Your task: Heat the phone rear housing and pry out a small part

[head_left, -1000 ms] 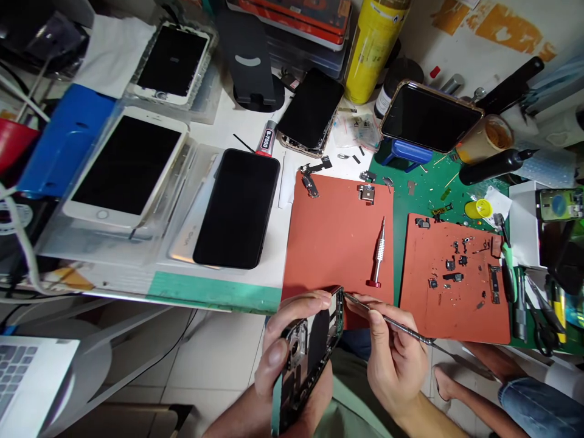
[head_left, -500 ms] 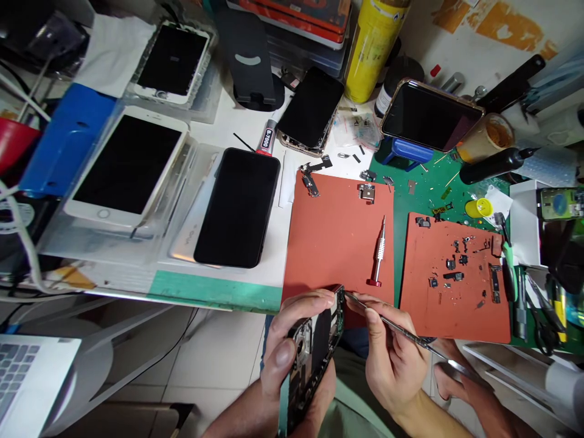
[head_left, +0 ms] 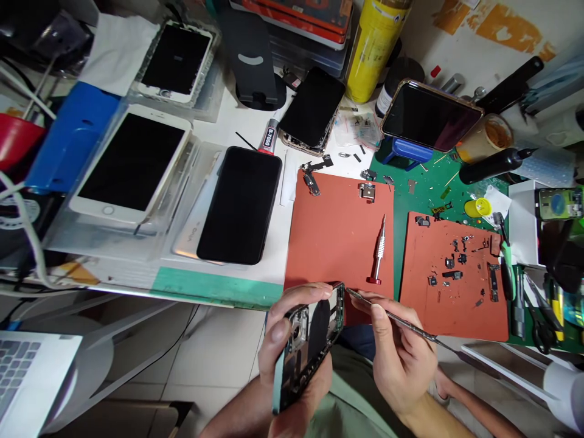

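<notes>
**Phone housing** (head_left: 310, 348), opened, at 6 o'clock in the view, held just off the table edge. Its long axis runs from 7 o'clock up to 1 o'clock. The inner face is turned up, with a round camera opening beside the thumb.

**Hands.** The left hand (head_left: 281, 344) wraps the housing, with fingers closed across the upper end and the thumb along the side. The right hand (head_left: 401, 356) pinches a metal pick (head_left: 396, 319) in a narrow grip between thumb and fingers. The pick's shaft runs from 4 o'clock toward 10 o'clock, its tip at or just beside the housing's upper edge; contact cannot be confirmed.

**Surroundings.** A red mat (head_left: 328, 243) with a screwdriver (head_left: 378, 255) lies at 12 o'clock; a second red mat (head_left: 456, 316), strewn with small parts, lies at 3 o'clock.

**Risks.** Too much force could make the tip skid and scratch the housing. A loosened grip could drop the housing to the floor.
</notes>
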Action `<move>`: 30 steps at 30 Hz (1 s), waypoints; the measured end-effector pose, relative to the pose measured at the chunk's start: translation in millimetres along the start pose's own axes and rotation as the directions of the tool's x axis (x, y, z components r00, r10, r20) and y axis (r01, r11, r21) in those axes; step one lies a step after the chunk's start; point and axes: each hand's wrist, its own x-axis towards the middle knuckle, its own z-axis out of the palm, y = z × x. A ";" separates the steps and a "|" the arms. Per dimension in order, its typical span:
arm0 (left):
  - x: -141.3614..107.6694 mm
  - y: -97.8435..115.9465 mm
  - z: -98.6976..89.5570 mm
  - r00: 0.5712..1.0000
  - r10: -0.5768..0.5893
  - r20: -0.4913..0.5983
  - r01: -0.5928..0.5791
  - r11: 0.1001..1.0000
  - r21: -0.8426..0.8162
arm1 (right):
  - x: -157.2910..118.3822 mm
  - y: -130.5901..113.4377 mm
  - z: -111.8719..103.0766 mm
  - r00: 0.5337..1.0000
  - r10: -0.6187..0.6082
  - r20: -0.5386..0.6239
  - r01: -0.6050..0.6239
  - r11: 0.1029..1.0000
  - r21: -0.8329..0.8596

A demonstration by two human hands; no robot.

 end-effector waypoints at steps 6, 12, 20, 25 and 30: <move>5.2 7.8 16.2 0.996 -0.023 -0.087 0.012 0.993 -0.118 | -11.8 -3.2 -9.6 0.992 -0.116 0.051 0.114 0.993 0.034; 4.8 12.1 24.3 0.995 -0.046 -0.089 0.029 0.982 -0.184 | -29.1 6.4 -8.4 0.937 -0.333 0.110 0.335 0.942 0.001; 14.0 -2.0 28.6 0.992 0.101 -0.081 -0.110 0.988 -0.107 | -24.4 6.5 -2.8 0.920 -0.382 0.085 0.384 0.923 -0.004; 15.1 -9.3 39.6 0.967 0.211 -0.145 -0.214 0.977 -0.004 | -19.6 1.8 -2.8 0.896 -0.436 0.085 0.440 0.897 -0.031; 14.5 -3.5 41.2 0.966 0.203 -0.163 -0.203 0.979 0.016 | -18.5 2.4 -5.1 0.889 -0.446 0.107 0.451 0.892 -0.025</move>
